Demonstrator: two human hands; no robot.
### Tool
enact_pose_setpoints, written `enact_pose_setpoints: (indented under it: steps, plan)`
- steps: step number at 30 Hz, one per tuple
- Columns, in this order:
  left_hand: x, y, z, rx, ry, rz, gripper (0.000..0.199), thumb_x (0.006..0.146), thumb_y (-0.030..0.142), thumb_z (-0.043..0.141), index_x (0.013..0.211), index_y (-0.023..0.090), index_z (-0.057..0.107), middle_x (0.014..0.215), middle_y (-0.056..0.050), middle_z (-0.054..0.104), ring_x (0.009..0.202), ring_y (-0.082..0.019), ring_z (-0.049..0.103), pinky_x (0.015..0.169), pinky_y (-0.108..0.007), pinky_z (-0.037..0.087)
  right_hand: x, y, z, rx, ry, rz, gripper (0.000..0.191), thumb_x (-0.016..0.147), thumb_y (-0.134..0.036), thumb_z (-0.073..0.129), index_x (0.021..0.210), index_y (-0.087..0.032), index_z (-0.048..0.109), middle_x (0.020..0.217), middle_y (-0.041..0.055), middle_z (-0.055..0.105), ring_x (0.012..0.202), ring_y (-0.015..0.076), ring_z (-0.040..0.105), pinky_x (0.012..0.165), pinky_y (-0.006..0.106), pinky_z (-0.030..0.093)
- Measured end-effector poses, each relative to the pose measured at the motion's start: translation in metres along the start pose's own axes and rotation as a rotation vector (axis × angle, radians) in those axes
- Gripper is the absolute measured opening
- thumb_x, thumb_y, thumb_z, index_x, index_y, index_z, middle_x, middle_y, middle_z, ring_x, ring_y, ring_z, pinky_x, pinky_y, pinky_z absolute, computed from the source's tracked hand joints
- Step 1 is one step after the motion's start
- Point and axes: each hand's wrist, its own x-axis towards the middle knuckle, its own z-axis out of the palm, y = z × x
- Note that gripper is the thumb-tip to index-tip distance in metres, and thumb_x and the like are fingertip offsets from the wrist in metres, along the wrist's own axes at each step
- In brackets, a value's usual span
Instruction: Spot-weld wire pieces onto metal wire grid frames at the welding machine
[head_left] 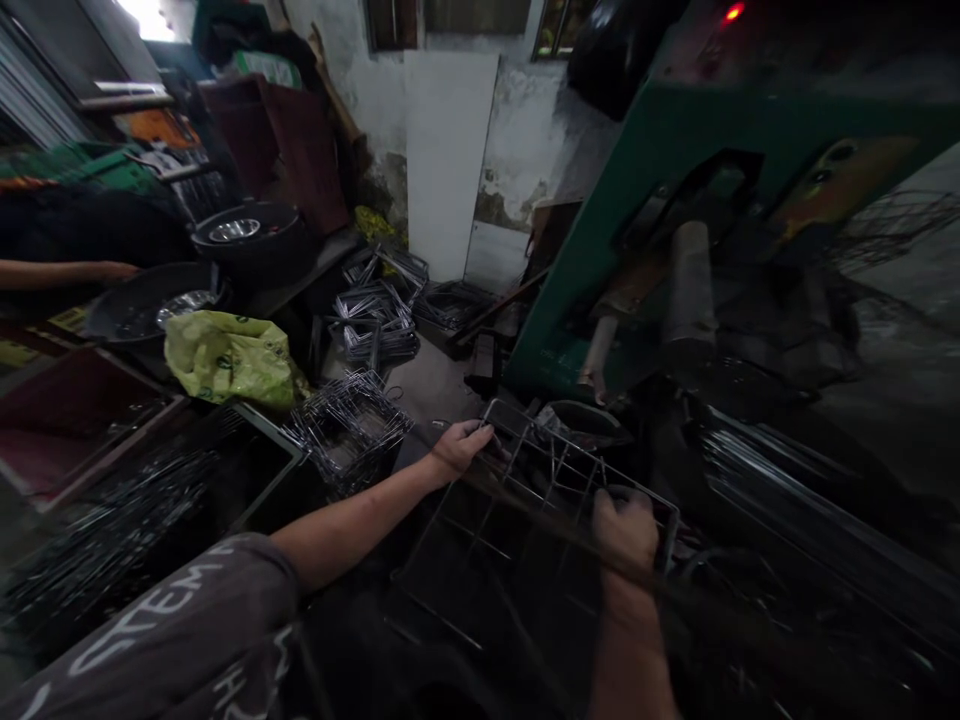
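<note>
A wire rack (553,462) of thin metal rods lies tilted in front of me, below the green machine. My left hand (459,450) is closed on its far left corner, the thumb over the frame. Toward the rack's right side, my right hand (626,525) is closed on the wires; its fingertips are partly hidden and the area is dark. The lower part of the rack fades into shadow near my lap. Just beyond it sits a dark round container (583,422) under the machine's rods.
A green machine (570,270) with thick metal rods stands at right. Stacks of wire frames (375,320) and a loose wire pile (352,425) lie left of centre, near a yellow-green sack (232,360). Long metal rods (772,470) lie right. Another person's arm (60,273) reaches in at far left.
</note>
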Motion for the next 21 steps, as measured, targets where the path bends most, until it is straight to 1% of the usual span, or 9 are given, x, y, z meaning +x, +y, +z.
enact_pose_setpoints:
  steps: [2,6,8,11,13,15,21]
  plan:
    - [-0.001,0.001,0.0,0.008,0.004,0.009,0.048,0.069,0.058,0.064,0.08,0.013,0.052,0.072,-0.009,0.069,0.059,-0.019,0.067,0.048,-0.026,0.053,-0.002,-0.002,-0.003,-0.106,-0.041,0.01,0.021,0.075,-0.034,0.047,0.087,-0.017,0.053,0.071,0.0072,0.059,0.069,0.0241,0.057,0.065,0.034,0.043]
    - [-0.002,0.001,0.001,-0.029,-0.003,0.004,0.05,0.067,0.058,0.067,0.081,0.012,0.052,0.072,-0.01,0.069,0.056,-0.02,0.066,0.046,-0.028,0.053,-0.01,-0.006,-0.009,-0.266,-0.105,0.019,0.032,0.083,-0.038,0.046,0.099,-0.012,0.055,0.076,0.0117,0.063,0.07,0.0259,0.059,0.063,0.034,0.042]
    - [-0.003,0.001,0.0,-0.032,-0.003,0.01,0.05,0.066,0.058,0.067,0.079,0.012,0.052,0.071,-0.01,0.069,0.057,-0.02,0.066,0.046,-0.028,0.053,-0.013,-0.006,-0.011,-0.347,-0.119,-0.019,0.036,0.086,-0.039,0.043,0.101,-0.009,0.057,0.077,0.0144,0.064,0.069,0.0267,0.059,0.062,0.034,0.042]
    - [-0.004,0.001,-0.001,-0.013,-0.004,0.029,0.049,0.068,0.058,0.066,0.077,0.012,0.053,0.071,-0.01,0.069,0.058,-0.02,0.067,0.047,-0.027,0.053,-0.016,-0.005,-0.012,-0.433,-0.155,-0.116,0.036,0.089,-0.036,0.038,0.098,-0.009,0.061,0.078,0.0153,0.064,0.072,0.0269,0.061,0.064,0.034,0.042]
    - [-0.006,0.002,-0.001,-0.007,-0.009,0.039,0.048,0.069,0.057,0.066,0.078,0.012,0.054,0.072,-0.01,0.069,0.058,-0.02,0.067,0.047,-0.028,0.054,-0.016,-0.003,-0.011,-0.428,-0.157,-0.172,0.034,0.089,-0.032,0.037,0.098,-0.01,0.062,0.081,0.015,0.065,0.075,0.0264,0.061,0.066,0.033,0.042]
    - [-0.007,0.003,0.0,0.001,-0.013,0.053,0.048,0.07,0.057,0.065,0.079,0.011,0.054,0.072,-0.01,0.069,0.058,-0.021,0.067,0.047,-0.029,0.054,-0.014,0.0,-0.009,-0.397,-0.131,-0.198,0.034,0.088,-0.03,0.037,0.097,-0.01,0.063,0.084,0.0146,0.065,0.077,0.0258,0.061,0.068,0.033,0.042]
    - [-0.009,0.004,0.001,0.012,0.008,0.061,0.047,0.07,0.057,0.064,0.079,0.012,0.054,0.072,-0.01,0.069,0.059,-0.021,0.067,0.047,-0.029,0.054,-0.008,0.008,0.002,-0.233,-0.078,-0.203,0.033,0.084,-0.031,0.038,0.092,-0.012,0.064,0.081,0.0132,0.065,0.077,0.0243,0.059,0.067,0.031,0.043]
